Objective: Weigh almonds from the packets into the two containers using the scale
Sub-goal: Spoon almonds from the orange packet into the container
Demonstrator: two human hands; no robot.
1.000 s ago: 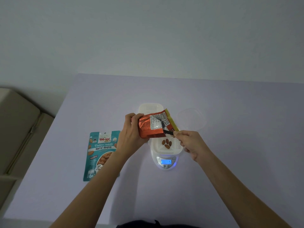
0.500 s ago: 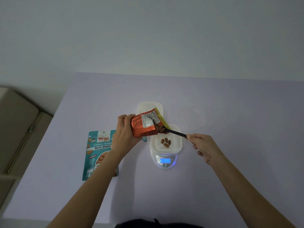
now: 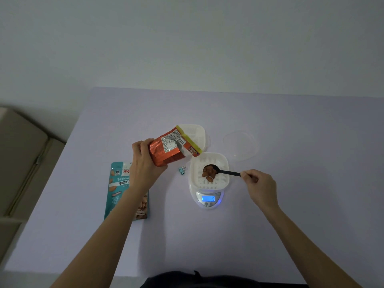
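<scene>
My left hand grips an orange foil almond packet, tilted with its open mouth toward the right. My right hand pinches the handle of a black spoon. The spoon's bowl carries almonds over a white perforated container that sits on a white digital scale with a lit blue display. A few almonds lie in that container. A second white container stands behind, partly hidden by the packet.
A teal roasted-almond packet lies flat to the left, partly under my left forearm. A small teal binder clip lies beside the scale. A clear lid rests at the back right. The lilac table ends at the left, beside beige furniture.
The spoon has come out of the orange packet's mouth and moved right over the container on the scale, now loaded with almonds. My left hand drew the packet slightly left.
</scene>
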